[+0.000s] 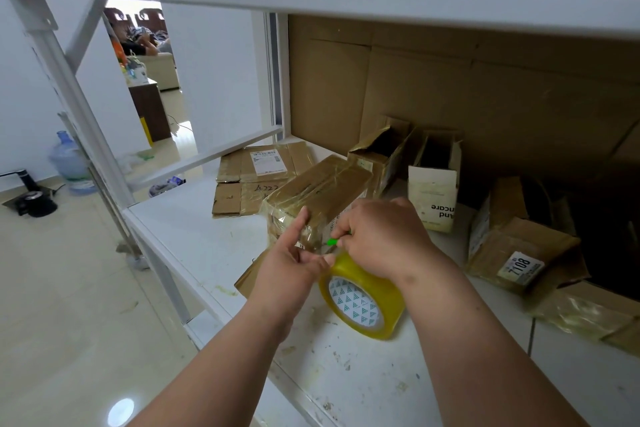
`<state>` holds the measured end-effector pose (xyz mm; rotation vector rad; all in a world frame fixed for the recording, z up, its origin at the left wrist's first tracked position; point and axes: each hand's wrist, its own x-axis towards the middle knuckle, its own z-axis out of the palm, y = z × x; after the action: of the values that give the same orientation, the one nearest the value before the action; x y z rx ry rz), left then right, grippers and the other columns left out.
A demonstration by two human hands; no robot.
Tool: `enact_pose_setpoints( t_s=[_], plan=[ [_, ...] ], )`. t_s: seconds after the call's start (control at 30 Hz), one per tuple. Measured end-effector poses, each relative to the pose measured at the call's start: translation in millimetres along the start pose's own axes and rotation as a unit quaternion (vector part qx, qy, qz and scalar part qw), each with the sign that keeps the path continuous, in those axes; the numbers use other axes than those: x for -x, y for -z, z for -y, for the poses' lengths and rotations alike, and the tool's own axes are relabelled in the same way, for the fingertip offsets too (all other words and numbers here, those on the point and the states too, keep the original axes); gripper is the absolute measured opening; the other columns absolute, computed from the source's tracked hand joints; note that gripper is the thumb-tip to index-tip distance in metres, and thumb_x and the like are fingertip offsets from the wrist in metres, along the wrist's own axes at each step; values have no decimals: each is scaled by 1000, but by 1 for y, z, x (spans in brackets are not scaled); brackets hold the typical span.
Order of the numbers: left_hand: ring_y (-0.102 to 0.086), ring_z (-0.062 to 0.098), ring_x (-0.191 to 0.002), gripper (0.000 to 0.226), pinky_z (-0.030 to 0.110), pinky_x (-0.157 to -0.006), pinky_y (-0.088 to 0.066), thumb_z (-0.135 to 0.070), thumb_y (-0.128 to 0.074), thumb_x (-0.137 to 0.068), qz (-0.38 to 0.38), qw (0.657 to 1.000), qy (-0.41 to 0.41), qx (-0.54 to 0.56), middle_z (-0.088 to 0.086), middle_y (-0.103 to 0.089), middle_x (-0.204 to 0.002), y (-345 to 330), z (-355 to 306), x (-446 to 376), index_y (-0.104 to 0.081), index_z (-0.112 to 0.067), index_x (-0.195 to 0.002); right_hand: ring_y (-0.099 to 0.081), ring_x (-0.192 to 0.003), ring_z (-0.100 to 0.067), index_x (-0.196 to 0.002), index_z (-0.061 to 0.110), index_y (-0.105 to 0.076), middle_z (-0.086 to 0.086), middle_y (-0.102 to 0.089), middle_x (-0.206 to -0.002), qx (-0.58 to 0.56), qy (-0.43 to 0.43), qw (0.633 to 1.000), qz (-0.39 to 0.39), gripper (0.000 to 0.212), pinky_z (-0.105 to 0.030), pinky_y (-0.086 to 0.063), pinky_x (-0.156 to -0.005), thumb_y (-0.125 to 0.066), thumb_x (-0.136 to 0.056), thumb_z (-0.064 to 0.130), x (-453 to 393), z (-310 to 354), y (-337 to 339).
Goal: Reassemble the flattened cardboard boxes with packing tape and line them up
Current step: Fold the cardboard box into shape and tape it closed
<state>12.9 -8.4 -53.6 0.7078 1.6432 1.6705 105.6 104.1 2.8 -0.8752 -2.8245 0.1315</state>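
**One box taped, flats still waiting**

The left hand (294, 260) pinched the tape end against the taped box (317, 199) on the shelf (194, 236). The right hand (384, 236) gripped a green-tipped tool (331, 242), probably a cutter, above the tape roll (362, 298). Flattened boxes (258, 180) remained behind; assembled ones (433, 180) stood unaligned.

Both hands (346, 246) tape box (317, 192) beside tape roll (362, 302).

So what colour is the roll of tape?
Yellow tape roll, white core with green triangles; head view.
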Motion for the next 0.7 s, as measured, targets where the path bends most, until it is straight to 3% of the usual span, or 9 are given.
enact_pose_setpoints(
  t_s=[0.23,0.4,0.57,0.7],
  plan=[
    [-60,-2,-62,83,24,-80,-45,-4,-74,-84,0,1000,7,-17,0,-58,-65,2,0,-2,-37,-43,-147,-56,-115,-16,-114,40,-69,9,-61,-120,40,-20,999,-23,26,-37,-30,-95,-54,-95,29,-2,-8,0],
    [-59,0,-59,84,30,-87,-47,-3,-73,-85,-16,999,11,-29,2,-57,-67,4,2,-6,-36,-48,-146,-61,-105,-18,-114,38,-69,7,-64,-116,19,-115,992,-41,26,-37,-37,-94,-54,-95,28,-2,-31,-8],
    [-59,-1,-59,84,38,-98,-47,-3,-73,-85,-15,999,19,-36,1,-56,-67,4,2,-7,-37,-48,-146,-60,-113,-21,-118,36,-66,6,-65,-123,-93,-242,965,41,30,-42,-46,-98,-49,-97,24,7,-68,-43],
    [-61,1,-62,83,48,-111,-41,-4,-73,-85,-11,999,23,-37,4,-55,-68,3,0,-6,-37,-47,-146,-61,-109,-25,-117,29,-67,0,-67,-121,-152,-285,942,94,27,-39,-51,-93,-58,-93,24,17,-83,-70]
  ],
)
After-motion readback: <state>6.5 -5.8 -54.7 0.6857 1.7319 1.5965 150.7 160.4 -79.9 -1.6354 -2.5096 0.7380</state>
